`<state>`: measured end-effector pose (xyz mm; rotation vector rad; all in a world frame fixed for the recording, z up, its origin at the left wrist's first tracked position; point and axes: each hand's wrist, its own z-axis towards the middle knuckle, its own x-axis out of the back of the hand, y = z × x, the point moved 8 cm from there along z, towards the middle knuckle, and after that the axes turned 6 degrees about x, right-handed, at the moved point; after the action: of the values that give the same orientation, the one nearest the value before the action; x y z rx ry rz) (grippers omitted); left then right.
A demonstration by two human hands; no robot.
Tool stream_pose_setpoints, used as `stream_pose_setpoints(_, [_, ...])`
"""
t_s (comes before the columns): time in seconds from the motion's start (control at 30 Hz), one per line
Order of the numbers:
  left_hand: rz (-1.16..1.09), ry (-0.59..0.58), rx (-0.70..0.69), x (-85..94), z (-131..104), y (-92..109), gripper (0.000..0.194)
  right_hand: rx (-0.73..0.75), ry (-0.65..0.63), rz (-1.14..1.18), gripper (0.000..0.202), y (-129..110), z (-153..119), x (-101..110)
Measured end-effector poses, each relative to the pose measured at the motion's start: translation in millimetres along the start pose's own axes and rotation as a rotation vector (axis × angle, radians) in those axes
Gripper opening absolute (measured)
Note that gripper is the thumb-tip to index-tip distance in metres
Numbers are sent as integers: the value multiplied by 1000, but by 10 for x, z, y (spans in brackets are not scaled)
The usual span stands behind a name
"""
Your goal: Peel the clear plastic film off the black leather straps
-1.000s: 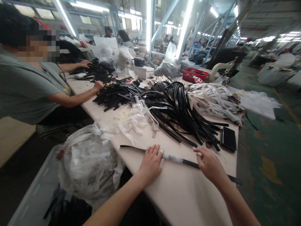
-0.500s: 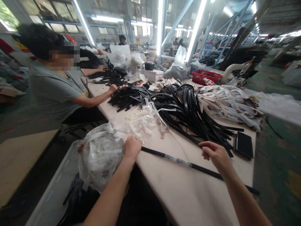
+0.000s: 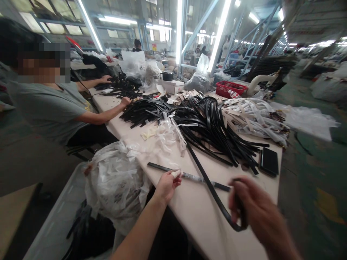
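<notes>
My left hand [image 3: 168,185] is closed on a flat black strap [image 3: 158,167] lying across the table near its front edge, thumb pressed down beside a section wrapped in printed clear film [image 3: 193,177]. My right hand [image 3: 253,207], smeared by motion, grips a second black strap [image 3: 202,169]. That strap runs from the pile of black straps [image 3: 217,126], crosses over the first one and bends up in a loop into my fingers. Behind my left hand lie scraps of white film [image 3: 165,133].
A bag of crumpled plastic [image 3: 114,177] sits in a grey bin [image 3: 51,213] at left. A black phone-like case [image 3: 269,161] lies near the table's right edge. White-wrapped straps [image 3: 257,115] and a red basket [image 3: 230,88] stand farther back. A co-worker [image 3: 48,104] works at left.
My left hand has slid right along the first strap, away from its end. My right hand has moved toward me, drawing a second strap out of the pile. The view has shifted slightly right.
</notes>
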<state>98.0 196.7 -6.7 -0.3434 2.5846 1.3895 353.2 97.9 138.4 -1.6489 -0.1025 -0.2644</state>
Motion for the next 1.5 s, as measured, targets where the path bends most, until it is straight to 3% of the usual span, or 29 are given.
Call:
stream_pose_setpoints(0.1, [-118,-41,54,-103,-137,-244,33,-90,-193,159,47,380,87,-987])
stream_pose_setpoints(0.17, [-170,-29,54,-100,-172,-311,37,-122,-214,236,45,624,106,-1331])
stream_pose_setpoints(0.23, [-179,0,27,-80,-191,-321,39,-153,-229,265,44,802,84,-1486])
stream_pose_setpoints(0.33, [-174,52,-28,-62,-219,-290,42,-144,-200,197,45,877,61,-1475])
stream_pose_setpoints(0.47, [-143,47,-57,-122,-248,-260,42,-107,-99,156,45,810,115,-1354])
stream_pose_setpoints(0.73, [-180,-26,-31,-226,-275,-244,41,-179,-270,342,49,771,130,-1535])
stream_pose_setpoints(0.87, [-186,-49,2,-226,-256,-276,42,-187,-279,344,50,789,152,-1536])
stream_pose_setpoints(1.13, [-138,-27,-10,-51,-162,-205,43,-198,-267,354,47,818,171,-1475])
stream_pose_setpoints(1.4, [-53,-181,45,-235,-319,-290,45,-200,-337,317,47,775,227,-1576])
stream_pose_setpoints(1.5, [15,-192,53,-194,-356,-303,44,-209,-401,289,44,775,201,-1579])
